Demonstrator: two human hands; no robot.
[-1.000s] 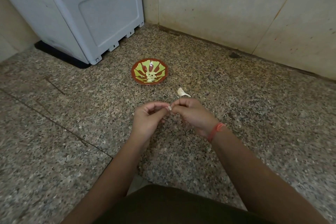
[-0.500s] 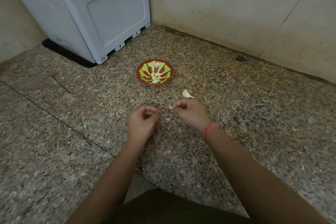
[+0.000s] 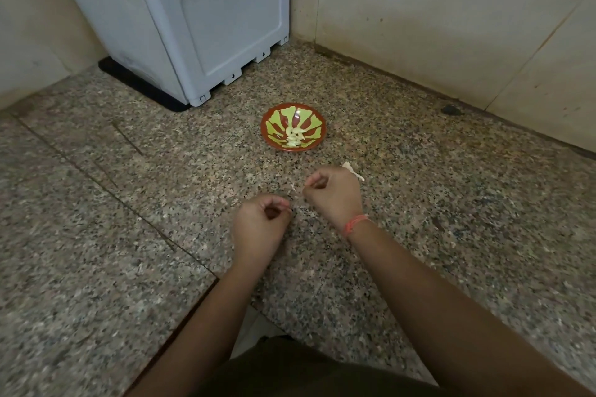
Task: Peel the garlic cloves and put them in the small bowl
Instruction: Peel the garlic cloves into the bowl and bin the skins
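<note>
The small red bowl (image 3: 317, 126) with green petal marks sits on the speckled stone floor, and several peeled garlic cloves (image 3: 295, 138) lie in it. My right hand (image 3: 333, 195), with an orange thread at the wrist, hovers just in front of the bowl with its fingers curled in a pinch. A small white garlic clove (image 3: 293, 187) shows at its fingertips. My left hand (image 3: 259, 227) is lower and to the left, fingers curled with the thumb against them; nothing shows inside it. A white garlic piece (image 3: 354, 171) lies on the floor behind my right hand.
A grey plastic appliance (image 3: 193, 16) on a black mat stands at the back left. Beige walls (image 3: 451, 26) meet in a corner behind the bowl. A dark spot (image 3: 451, 110) lies by the right wall. My dark-clothed lap (image 3: 290, 371) is at the bottom.
A second ago both hands pinched the clove together. They have pulled apart: the left dropped back, and the right edged toward the bowl with the white bit at its tips.
</note>
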